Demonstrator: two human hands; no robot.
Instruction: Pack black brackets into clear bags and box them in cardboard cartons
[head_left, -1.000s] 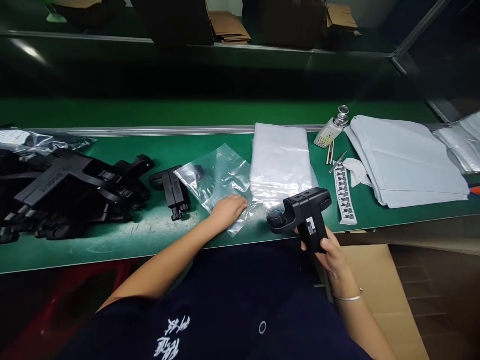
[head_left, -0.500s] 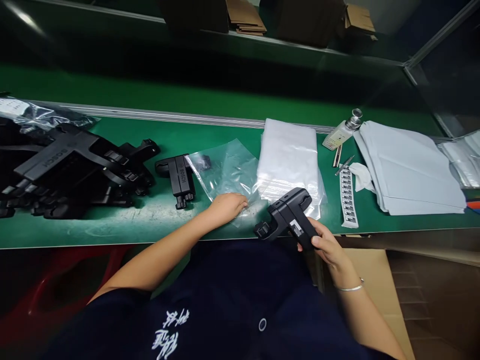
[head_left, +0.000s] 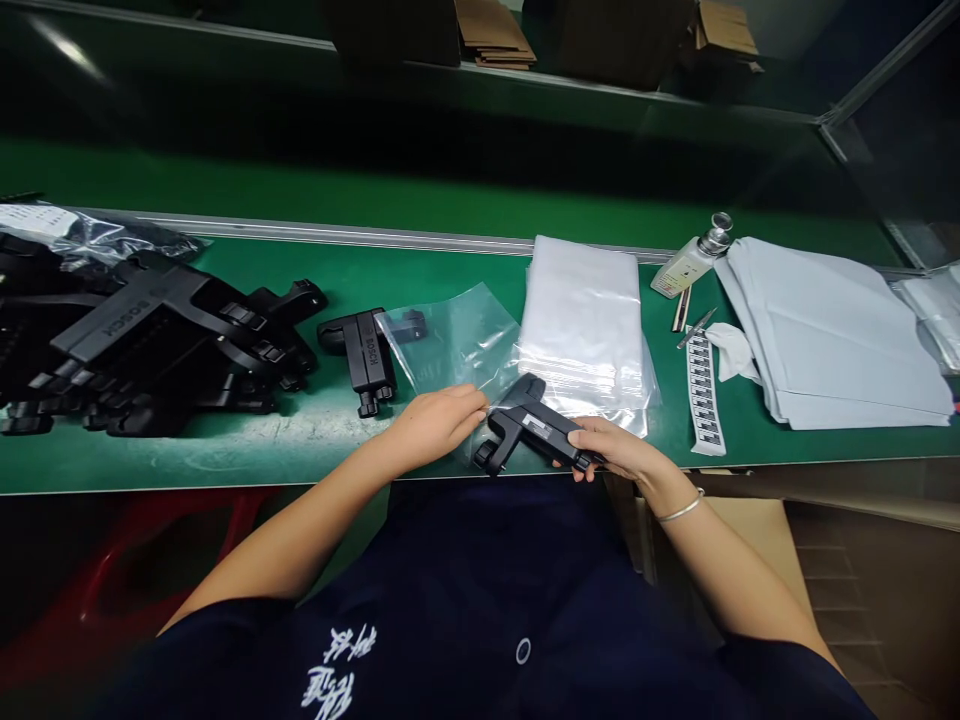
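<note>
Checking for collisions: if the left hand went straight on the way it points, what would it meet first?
Probably the black device in the right hand, just beyond the left hand, though depth is unclear.

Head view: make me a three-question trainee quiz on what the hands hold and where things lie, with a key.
1. Multiple choice. The right hand holds: A, a bottle; B, a black device; C, tweezers.
2. True or false. The label strip lies between the bag stack and the white sheets.
3. Fill the gap. The left hand has its fingers on a clear plastic ____.

Key:
1. B, the black device.
2. True.
3. Bag.
</note>
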